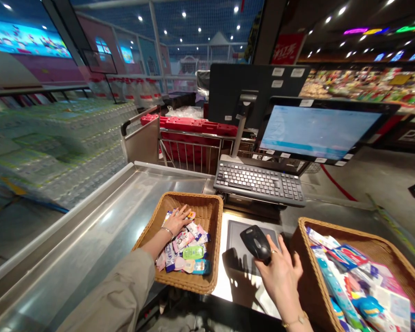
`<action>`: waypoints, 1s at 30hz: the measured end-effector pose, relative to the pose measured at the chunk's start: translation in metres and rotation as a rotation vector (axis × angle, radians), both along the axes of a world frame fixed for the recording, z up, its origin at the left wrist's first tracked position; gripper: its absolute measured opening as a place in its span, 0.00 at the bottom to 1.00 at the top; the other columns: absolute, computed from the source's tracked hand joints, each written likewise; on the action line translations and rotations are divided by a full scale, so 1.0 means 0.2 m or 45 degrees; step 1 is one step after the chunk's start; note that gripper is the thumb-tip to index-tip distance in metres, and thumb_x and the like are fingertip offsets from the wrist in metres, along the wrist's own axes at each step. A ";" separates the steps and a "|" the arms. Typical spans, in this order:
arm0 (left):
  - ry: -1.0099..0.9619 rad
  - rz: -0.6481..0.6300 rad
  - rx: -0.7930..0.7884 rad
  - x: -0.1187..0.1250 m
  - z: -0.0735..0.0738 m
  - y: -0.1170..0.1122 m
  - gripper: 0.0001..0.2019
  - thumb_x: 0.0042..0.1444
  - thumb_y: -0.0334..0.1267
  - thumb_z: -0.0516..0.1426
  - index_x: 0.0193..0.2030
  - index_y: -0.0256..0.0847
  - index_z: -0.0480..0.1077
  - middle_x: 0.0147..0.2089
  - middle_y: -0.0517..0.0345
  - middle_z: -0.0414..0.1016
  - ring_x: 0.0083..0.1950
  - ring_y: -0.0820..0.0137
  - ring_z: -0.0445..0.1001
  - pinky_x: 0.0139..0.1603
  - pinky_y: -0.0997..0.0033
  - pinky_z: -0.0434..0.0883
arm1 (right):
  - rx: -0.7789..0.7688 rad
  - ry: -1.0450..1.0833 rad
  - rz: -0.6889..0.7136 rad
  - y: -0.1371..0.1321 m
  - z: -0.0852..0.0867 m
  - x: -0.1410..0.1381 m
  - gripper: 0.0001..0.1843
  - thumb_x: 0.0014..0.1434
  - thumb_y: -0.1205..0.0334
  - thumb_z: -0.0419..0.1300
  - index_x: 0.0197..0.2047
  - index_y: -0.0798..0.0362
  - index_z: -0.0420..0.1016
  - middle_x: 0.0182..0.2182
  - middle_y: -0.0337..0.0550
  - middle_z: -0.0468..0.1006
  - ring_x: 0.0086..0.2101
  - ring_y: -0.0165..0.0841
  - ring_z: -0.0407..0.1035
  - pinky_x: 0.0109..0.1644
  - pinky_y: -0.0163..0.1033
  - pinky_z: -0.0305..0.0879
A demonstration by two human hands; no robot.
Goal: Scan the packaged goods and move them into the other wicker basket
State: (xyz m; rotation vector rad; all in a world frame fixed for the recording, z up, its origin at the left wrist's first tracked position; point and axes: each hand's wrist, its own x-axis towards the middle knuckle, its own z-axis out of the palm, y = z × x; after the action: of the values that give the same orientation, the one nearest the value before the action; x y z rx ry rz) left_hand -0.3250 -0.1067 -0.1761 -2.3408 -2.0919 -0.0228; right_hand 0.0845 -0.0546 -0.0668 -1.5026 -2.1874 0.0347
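While L hand lies on packs in L basket, fingers spread (no pack visibly gripped), R hand, nearer the scanner, holds it btwn thumb & fingers, others loose; scanner's long axis slants up-left, w/ packs to its L.

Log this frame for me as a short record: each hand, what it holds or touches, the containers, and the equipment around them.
Left grip: open, fingers extended over small packets
Right grip: closed on a black handheld device, apparently a scanner, above a grey pad
Left basket: woven, holds the packets
Right basket: woven, holds mixed colourful packages
Equipment: keyboard beyond the pad; lit screen behind it
Surface: metal counter
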 end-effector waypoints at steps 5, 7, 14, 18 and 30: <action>-0.023 -0.029 0.003 -0.03 -0.03 0.02 0.21 0.50 0.44 0.64 0.53 0.56 0.71 0.70 0.56 0.56 0.74 0.55 0.41 0.69 0.43 0.45 | 0.030 -0.030 0.009 0.00 -0.04 0.00 0.17 0.51 0.54 0.50 0.40 0.49 0.74 0.53 0.44 0.75 0.60 0.44 0.58 0.62 0.58 0.41; -0.030 -0.044 0.013 -0.04 -0.03 0.03 0.19 0.51 0.46 0.63 0.52 0.55 0.72 0.70 0.56 0.56 0.74 0.55 0.41 0.69 0.43 0.44 | 0.029 -0.038 -0.002 -0.01 -0.04 0.01 0.16 0.51 0.54 0.50 0.38 0.49 0.75 0.53 0.44 0.75 0.60 0.45 0.58 0.62 0.58 0.42; -0.049 -0.113 0.055 -0.01 -0.01 0.05 0.13 0.58 0.48 0.57 0.48 0.52 0.74 0.69 0.58 0.60 0.74 0.59 0.41 0.70 0.46 0.41 | -0.003 -0.084 0.011 -0.03 -0.02 0.04 0.15 0.53 0.54 0.51 0.39 0.50 0.74 0.55 0.45 0.74 0.62 0.44 0.54 0.63 0.58 0.40; -0.045 -0.114 0.065 0.00 0.02 0.05 0.13 0.58 0.48 0.57 0.48 0.51 0.74 0.68 0.59 0.62 0.74 0.60 0.43 0.70 0.47 0.42 | -0.010 -0.075 0.009 -0.04 -0.01 0.05 0.16 0.54 0.55 0.51 0.41 0.50 0.74 0.55 0.46 0.73 0.62 0.44 0.54 0.63 0.59 0.39; -0.040 0.081 0.212 0.18 0.35 -0.03 0.10 0.55 0.45 0.60 0.43 0.49 0.75 0.67 0.57 0.62 0.72 0.55 0.50 0.69 0.37 0.32 | -0.045 0.036 0.060 -0.01 0.05 0.00 0.14 0.48 0.57 0.53 0.36 0.48 0.76 0.53 0.44 0.75 0.61 0.47 0.56 0.62 0.63 0.38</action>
State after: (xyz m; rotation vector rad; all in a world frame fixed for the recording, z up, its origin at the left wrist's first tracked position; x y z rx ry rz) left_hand -0.2887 -0.1122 -0.1060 -2.1926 -2.0878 -0.2253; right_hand 0.0854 -0.0562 -0.0572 -1.4608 -2.2105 0.1099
